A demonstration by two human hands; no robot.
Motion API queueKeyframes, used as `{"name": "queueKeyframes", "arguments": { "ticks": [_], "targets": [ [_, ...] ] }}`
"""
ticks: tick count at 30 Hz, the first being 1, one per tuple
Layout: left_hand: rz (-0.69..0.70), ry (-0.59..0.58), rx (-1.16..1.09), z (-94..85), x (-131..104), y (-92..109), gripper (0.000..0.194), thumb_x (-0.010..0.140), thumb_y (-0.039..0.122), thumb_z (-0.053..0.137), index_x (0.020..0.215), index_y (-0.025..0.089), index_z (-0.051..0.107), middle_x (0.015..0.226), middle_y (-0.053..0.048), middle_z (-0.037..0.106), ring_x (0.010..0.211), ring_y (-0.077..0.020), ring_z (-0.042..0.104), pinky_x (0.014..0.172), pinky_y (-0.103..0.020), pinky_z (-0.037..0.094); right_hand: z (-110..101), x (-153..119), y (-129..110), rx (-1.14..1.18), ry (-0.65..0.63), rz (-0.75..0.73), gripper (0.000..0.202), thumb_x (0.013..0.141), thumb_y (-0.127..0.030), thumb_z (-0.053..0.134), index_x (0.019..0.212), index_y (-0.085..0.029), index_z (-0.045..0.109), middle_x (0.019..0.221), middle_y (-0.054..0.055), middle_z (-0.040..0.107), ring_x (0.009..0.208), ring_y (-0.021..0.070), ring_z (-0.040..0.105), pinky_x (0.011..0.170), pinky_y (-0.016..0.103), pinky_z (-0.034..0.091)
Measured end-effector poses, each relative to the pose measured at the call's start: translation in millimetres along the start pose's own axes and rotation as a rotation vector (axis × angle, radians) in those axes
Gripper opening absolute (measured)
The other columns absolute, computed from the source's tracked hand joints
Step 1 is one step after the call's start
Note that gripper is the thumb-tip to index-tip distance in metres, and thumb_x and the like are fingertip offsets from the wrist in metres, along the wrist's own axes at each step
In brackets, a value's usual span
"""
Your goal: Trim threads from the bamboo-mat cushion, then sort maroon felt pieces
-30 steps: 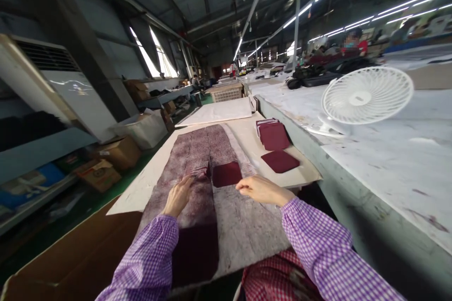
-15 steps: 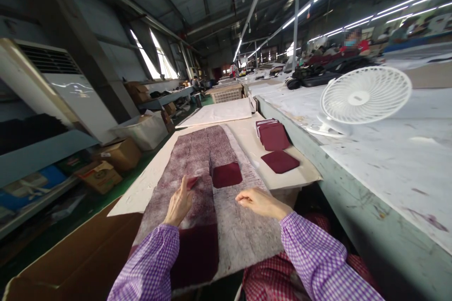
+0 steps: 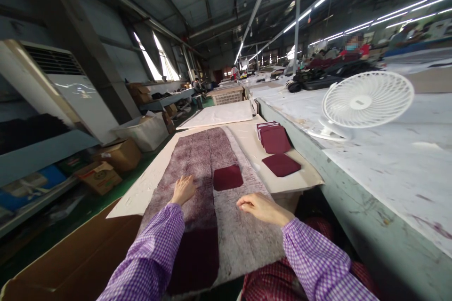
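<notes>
My left hand point(image 3: 184, 189) lies palm down on a long maroon-speckled fabric panel point(image 3: 192, 155), its fingers stretched out flat; their tips are partly hidden. My right hand point(image 3: 263, 208) is to the right, just over a greyish speckled backing sheet point(image 3: 243, 235). Its fingers are curled together, and nothing shows in them. Between the hands and a little farther away, a small maroon fabric piece point(image 3: 228, 178) with cut corners lies on the sheet. Nearest my body, the panel's lower end is plain dark maroon point(image 3: 196, 258).
A stack of maroon pieces point(image 3: 274, 138) and a single maroon piece point(image 3: 281, 164) lie on the pale board point(image 3: 296, 184) at right. A white fan point(image 3: 367, 101) stands on the adjoining table point(image 3: 391, 169). An open cardboard box point(image 3: 70, 249) is at lower left. A masked person point(image 3: 353, 49) is far off.
My left hand held up a small dark red flap or corner; now that flap is down out of sight and the hand lies flat there. The right hand has barely moved.
</notes>
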State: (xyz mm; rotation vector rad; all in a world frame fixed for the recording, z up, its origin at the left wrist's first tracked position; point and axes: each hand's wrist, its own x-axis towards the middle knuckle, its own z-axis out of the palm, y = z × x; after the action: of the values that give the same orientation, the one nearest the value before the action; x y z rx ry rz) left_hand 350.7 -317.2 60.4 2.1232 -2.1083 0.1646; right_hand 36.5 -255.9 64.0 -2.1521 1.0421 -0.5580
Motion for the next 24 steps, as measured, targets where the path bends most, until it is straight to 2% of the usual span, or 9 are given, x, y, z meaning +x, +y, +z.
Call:
{"name": "queueKeyframes", "arguments": {
  "ticks": [4,8,13,16,20,24],
  "targets": [
    [-0.006,0.007,0.011,-1.3,0.4,-0.8,0.034,0.082,0.024,0.053,0.116,0.018,0.056,0.118,-0.011,0.059,0.116,-0.0260,0.046,0.096,-0.038,0.036,2.3,0.7,3.9,0.002,0.009,-0.011,0.033,0.084,-0.028,0.045,0.103,-0.020,0.071,0.097,0.004,0.072,0.087,0.0178,0.066,0.074,0.025,0.046],
    [0.003,0.030,-0.035,-6.6,-5.1,-1.8,0.028,0.081,0.022,0.054,0.108,0.021,0.060,0.108,-0.007,0.061,0.110,-0.0241,0.049,0.094,-0.036,0.038,4.2,0.2,4.9,-0.006,0.016,-0.017,0.033,0.085,-0.028,0.045,0.103,-0.020,0.071,0.099,0.005,0.072,0.090,0.0182,0.065,0.077,0.026,0.045],
    [0.061,0.089,-0.128,-13.8,-17.1,-1.4,0.008,0.081,0.023,0.052,0.082,0.020,0.060,0.093,-0.004,0.062,0.099,-0.0211,0.054,0.087,-0.032,0.041,3.6,-1.1,-0.7,-0.046,0.017,-0.001,0.032,0.085,-0.027,0.045,0.102,-0.020,0.072,0.100,0.005,0.072,0.091,0.0194,0.066,0.078,0.027,0.045],
    [0.098,0.093,-0.198,-12.3,-24.4,-2.4,0.007,0.079,0.017,0.050,0.075,0.020,0.056,0.093,-0.003,0.064,0.098,-0.0186,0.056,0.087,-0.029,0.042,2.9,-1.8,-4.8,-0.063,0.018,0.016,0.032,0.085,-0.026,0.045,0.102,-0.020,0.072,0.100,0.005,0.072,0.093,0.0201,0.065,0.080,0.028,0.045],
    [0.099,0.064,-0.291,-4.0,-26.0,-7.8,0.012,0.078,0.013,0.045,0.083,0.019,0.054,0.097,-0.003,0.068,0.092,-0.0166,0.062,0.082,-0.027,0.046,3.8,-2.0,-5.8,-0.062,0.016,0.025,0.032,0.085,-0.025,0.045,0.101,-0.020,0.072,0.101,0.005,0.072,0.094,0.0199,0.065,0.080,0.027,0.045],
    [0.134,0.021,-0.343,2.7,-21.8,-15.0,0.034,0.075,0.012,0.046,0.107,0.018,0.050,0.102,-0.004,0.069,0.098,-0.0177,0.063,0.088,-0.029,0.047,6.5,-1.3,-1.5,-0.060,0.021,0.010,0.032,0.085,-0.024,0.045,0.101,-0.019,0.072,0.102,0.005,0.071,0.095,0.0195,0.065,0.081,0.027,0.044]
  ]
}}
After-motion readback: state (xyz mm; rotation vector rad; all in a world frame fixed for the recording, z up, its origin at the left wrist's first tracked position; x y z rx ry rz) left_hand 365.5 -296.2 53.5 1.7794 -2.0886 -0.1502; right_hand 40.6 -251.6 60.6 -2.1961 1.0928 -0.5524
